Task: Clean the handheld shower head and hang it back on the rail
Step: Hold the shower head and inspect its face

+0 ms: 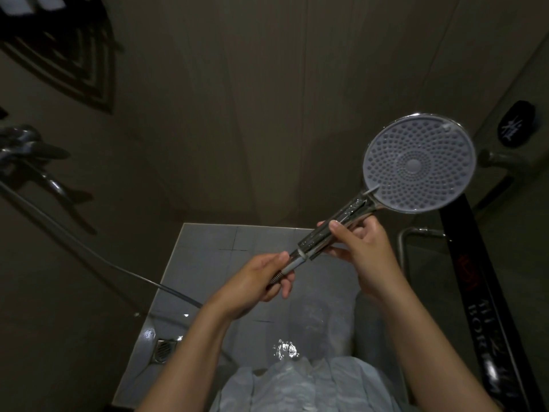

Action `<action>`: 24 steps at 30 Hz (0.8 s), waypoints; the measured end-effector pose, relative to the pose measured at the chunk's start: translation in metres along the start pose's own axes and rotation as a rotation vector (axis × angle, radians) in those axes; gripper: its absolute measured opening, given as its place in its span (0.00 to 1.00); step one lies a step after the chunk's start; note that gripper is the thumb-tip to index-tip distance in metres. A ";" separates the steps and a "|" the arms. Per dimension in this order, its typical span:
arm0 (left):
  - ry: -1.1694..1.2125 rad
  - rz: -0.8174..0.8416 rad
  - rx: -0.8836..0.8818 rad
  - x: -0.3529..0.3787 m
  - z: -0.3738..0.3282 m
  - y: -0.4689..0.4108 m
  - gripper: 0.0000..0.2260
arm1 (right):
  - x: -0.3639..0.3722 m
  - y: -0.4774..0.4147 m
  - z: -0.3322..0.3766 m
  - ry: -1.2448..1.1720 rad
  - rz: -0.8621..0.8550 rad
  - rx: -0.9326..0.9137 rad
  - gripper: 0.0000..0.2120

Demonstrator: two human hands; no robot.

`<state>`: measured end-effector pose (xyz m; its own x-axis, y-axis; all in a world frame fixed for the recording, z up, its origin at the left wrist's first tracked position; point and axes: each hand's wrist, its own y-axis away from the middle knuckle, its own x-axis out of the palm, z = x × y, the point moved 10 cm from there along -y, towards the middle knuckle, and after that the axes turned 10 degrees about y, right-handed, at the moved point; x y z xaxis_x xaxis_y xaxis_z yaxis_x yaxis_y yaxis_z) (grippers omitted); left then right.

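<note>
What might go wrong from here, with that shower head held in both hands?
Droplets sit on the chrome handle of the round, grey-faced shower head, so it may slip from the right hand. The left hand grips the hose joint; twisting there might loosen it. The grey tiled floor looks wet, so footing may be slippery.

Dim shower cubicle. Walls [267, 99]: dull beige panels, vertical seams. Floor [214, 263]: wet grey tiles, lower centre. Square metal drain [162, 350], lower left. Chrome tap [26, 144], left edge. Dark slatted grille [74, 63], upper left.
</note>
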<state>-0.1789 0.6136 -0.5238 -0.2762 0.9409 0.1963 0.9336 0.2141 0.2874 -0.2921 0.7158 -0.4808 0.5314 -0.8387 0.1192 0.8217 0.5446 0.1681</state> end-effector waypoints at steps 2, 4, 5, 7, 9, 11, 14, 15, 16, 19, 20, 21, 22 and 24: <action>0.032 -0.003 0.003 -0.001 0.000 0.000 0.17 | 0.000 0.000 0.000 0.003 0.003 0.003 0.06; 0.085 -0.009 0.018 -0.002 -0.001 0.001 0.15 | 0.001 0.001 -0.001 0.003 0.004 0.008 0.06; 0.102 -0.013 0.019 -0.003 -0.001 0.001 0.12 | 0.001 0.001 -0.001 0.000 0.003 0.011 0.06; 0.122 -0.038 0.000 -0.005 0.002 0.001 0.08 | 0.002 0.001 -0.001 -0.002 0.002 0.007 0.06; 0.132 -0.071 -0.008 -0.008 0.004 0.001 0.09 | 0.002 0.001 0.000 0.000 0.002 0.001 0.06; 0.128 -0.085 -0.005 -0.008 0.005 0.001 0.11 | 0.002 0.001 0.001 -0.004 0.002 -0.003 0.06; 0.116 -0.088 0.000 -0.009 0.005 0.001 0.12 | 0.002 0.001 0.002 0.005 -0.003 -0.011 0.07; 0.105 -0.080 0.002 -0.009 0.005 0.001 0.11 | 0.002 0.001 0.001 0.007 -0.005 -0.011 0.07; 0.095 -0.068 0.003 -0.008 0.004 0.001 0.10 | 0.002 0.001 0.001 0.008 -0.007 -0.011 0.07; 0.087 -0.019 0.016 -0.005 0.002 0.002 0.06 | 0.002 0.000 0.001 0.010 -0.008 -0.014 0.07; 0.085 -0.006 0.023 -0.003 0.001 0.002 0.07 | 0.002 0.000 0.001 0.011 -0.008 -0.013 0.07; 0.081 0.006 0.032 -0.002 0.000 0.002 0.08 | 0.002 0.000 0.000 0.013 -0.007 -0.010 0.07; 0.076 0.016 0.042 -0.001 0.000 0.002 0.10 | 0.002 0.000 0.000 0.015 -0.007 -0.009 0.06; 0.063 0.032 0.056 0.001 -0.001 0.003 0.11 | 0.002 -0.001 0.000 0.012 -0.009 -0.009 0.07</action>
<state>-0.1767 0.6144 -0.5218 -0.2577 0.9295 0.2637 0.9531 0.1997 0.2276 -0.2917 0.7140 -0.4810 0.5268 -0.8434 0.1058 0.8281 0.5373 0.1598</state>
